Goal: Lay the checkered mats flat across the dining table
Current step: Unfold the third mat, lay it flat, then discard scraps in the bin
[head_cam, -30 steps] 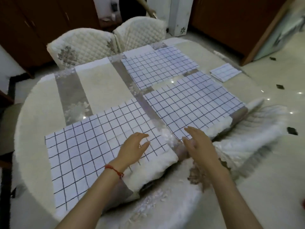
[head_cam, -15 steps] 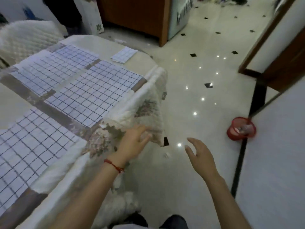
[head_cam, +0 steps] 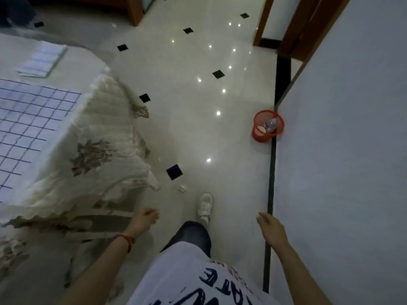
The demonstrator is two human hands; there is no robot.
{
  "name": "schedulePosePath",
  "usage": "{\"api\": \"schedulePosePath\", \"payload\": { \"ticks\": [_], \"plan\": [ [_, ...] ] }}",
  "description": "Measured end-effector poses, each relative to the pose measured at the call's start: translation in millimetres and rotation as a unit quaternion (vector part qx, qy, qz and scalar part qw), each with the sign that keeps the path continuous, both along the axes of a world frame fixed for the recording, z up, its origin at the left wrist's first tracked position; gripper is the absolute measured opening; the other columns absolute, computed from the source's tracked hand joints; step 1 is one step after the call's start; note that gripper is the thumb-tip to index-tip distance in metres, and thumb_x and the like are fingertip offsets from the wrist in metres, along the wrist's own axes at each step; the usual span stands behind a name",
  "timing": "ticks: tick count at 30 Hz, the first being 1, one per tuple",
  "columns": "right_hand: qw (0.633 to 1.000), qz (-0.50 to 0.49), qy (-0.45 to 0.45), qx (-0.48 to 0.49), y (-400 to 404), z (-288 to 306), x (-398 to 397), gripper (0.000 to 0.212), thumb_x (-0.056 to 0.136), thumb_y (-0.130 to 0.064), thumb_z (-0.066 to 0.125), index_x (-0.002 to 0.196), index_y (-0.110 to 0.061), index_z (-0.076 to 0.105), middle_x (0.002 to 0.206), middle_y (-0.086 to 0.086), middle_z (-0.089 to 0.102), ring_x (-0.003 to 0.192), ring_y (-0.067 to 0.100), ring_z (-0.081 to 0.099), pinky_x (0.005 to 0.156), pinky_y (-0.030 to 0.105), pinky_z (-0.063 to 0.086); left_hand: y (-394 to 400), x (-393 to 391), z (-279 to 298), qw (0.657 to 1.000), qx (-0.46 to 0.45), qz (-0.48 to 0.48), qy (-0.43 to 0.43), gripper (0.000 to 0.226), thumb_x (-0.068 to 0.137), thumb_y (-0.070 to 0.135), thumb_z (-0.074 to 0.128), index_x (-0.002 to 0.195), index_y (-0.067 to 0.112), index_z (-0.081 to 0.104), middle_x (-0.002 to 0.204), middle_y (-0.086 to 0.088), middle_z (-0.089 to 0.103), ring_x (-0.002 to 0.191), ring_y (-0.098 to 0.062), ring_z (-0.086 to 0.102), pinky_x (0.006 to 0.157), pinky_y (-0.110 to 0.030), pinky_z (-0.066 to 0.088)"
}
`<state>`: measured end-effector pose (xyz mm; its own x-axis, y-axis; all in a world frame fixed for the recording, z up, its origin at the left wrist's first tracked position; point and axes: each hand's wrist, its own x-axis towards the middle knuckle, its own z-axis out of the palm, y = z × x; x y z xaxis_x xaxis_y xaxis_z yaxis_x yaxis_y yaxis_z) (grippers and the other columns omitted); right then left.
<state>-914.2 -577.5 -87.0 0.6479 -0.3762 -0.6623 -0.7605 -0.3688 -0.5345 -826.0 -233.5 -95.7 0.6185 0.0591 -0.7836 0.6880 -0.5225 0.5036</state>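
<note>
Pale tiled floor (head_cam: 198, 133), checkered mat (head_cam: 30, 124) flat on table, both hands' fingers loose, empty.

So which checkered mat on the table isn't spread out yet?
The small folded mat near the table's far edge; the large mat closer to the camera lies flat and unfolded.

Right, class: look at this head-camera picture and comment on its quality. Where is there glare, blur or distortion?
Head view: dim overall; bright ceiling-light reflections speckle the glossy floor; motion blur smears the checkered mat and the folded mat beyond it; wide-angle distortion bends the wall edge; the red basket stays fairly sharp.
</note>
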Motion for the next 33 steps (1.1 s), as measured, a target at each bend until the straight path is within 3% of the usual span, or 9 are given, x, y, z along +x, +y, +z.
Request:
{"api": "schedulePosePath", "payload": {
  "ticks": [2,4,7,10,17,20,24,29,33],
  "plan": [
    [1.000,-0.018,0.020,0.011,-15.2,-9.7,20.9,0.041,0.096,-0.025,0.045,0.132,-0.006,0.047,0.139,0.013,0.048,0.126,0.028,0.047,0.105,0.031,0.032,-6.9,24.6,-11.5,0.997,-0.012,0.056,0.055,0.018,0.096,0.014,0.044,0.101,0.003,0.057,0.105,-0.016,0.055,0.094,-0.027,0.051,0.085,-0.036,0.039],
    [0.998,-0.048,0.033,0.032,-31.6,-18.3,51.5,0.040,0.095,-0.025,0.048,0.130,-0.005,0.050,0.136,0.015,0.051,0.119,0.030,0.052,0.103,0.035,0.037,-12.5,51.3,-26.1,0.992,-0.005,0.094,0.087,0.023,0.096,0.016,0.044,0.107,0.001,0.056,0.106,-0.016,0.055,0.096,-0.028,0.051,0.090,-0.040,0.040],
    [0.989,-0.120,0.040,0.079,-55.9,-22.6,113.0,0.037,0.094,-0.021,0.049,0.125,-0.001,0.052,0.120,0.015,0.059,0.100,0.028,0.058,0.076,0.026,0.049,-27.0,95.5,-35.6,0.984,0.011,0.124,0.125,0.033,0.095,0.016,0.044,0.119,-0.006,0.052,0.112,-0.020,0.057,0.096,-0.030,0.051,0.090,-0.039,0.040],
    [0.981,-0.158,0.036,0.108,-78.7,-15.2,184.5,0.032,0.095,-0.019,0.048,0.119,0.000,0.054,0.106,0.012,0.058,0.090,0.025,0.056,0.060,0.019,0.040,-52.1,150.1,-33.0,0.979,0.013,0.132,0.156,0.035,0.094,0.015,0.046,0.119,-0.008,0.052,0.115,-0.023,0.059,0.094,-0.030,0.051,0.090,-0.040,0.040],
    [0.977,-0.182,0.028,0.108,-130.5,-19.2,313.1,0.030,0.094,-0.020,0.049,0.117,-0.001,0.055,0.103,0.011,0.058,0.082,0.023,0.057,0.064,0.022,0.041,-137.4,318.6,-16.4,0.990,-0.043,0.082,0.110,0.029,0.095,0.017,0.045,0.117,0.000,0.054,0.110,-0.017,0.059,0.088,-0.025,0.054,0.077,-0.030,0.040],
    [0.975,-0.188,0.060,0.103,-156.0,-31.6,349.9,0.030,0.094,-0.018,0.049,0.118,0.000,0.054,0.101,0.013,0.058,0.073,0.021,0.056,0.063,0.026,0.041,-164.0,389.9,-9.9,0.993,-0.061,0.074,0.063,0.024,0.094,0.020,0.049,0.109,0.004,0.057,0.089,-0.009,0.062,0.079,-0.022,0.057,0.070,-0.028,0.043],
    [0.976,-0.173,0.089,0.099,-193.8,-45.4,416.7,0.029,0.095,-0.016,0.047,0.115,0.003,0.055,0.103,0.016,0.060,0.086,0.029,0.057,0.065,0.030,0.042,-186.0,466.3,-9.6,0.992,-0.055,0.107,0.039,0.014,0.093,0.018,0.049,0.098,0.008,0.056,0.081,-0.007,0.060,0.067,-0.015,0.054,0.061,-0.024,0.040],
    [0.984,-0.120,0.105,0.078,-230.2,-37.2,533.5,0.019,0.094,-0.013,0.047,0.103,0.002,0.055,0.098,0.017,0.060,0.081,0.029,0.056,0.074,0.033,0.040,-197.5,509.8,-9.5,0.980,-0.031,0.185,0.064,0.016,0.094,0.016,0.047,0.101,0.005,0.056,0.082,-0.011,0.058,0.064,-0.016,0.050,0.061,-0.024,0.037],
    [0.993,-0.029,0.101,0.057,-237.5,-33.6,647.0,0.019,0.092,-0.008,0.046,0.104,0.000,0.058,0.093,0.019,0.063,0.081,0.030,0.059,0.077,0.039,0.050,-193.5,521.1,-20.5,0.958,-0.015,0.272,0.090,0.018,0.093,0.015,0.048,0.102,0.002,0.056,0.076,-0.008,0.056,0.070,-0.021,0.051,0.075,-0.032,0.042]
  ]
}}
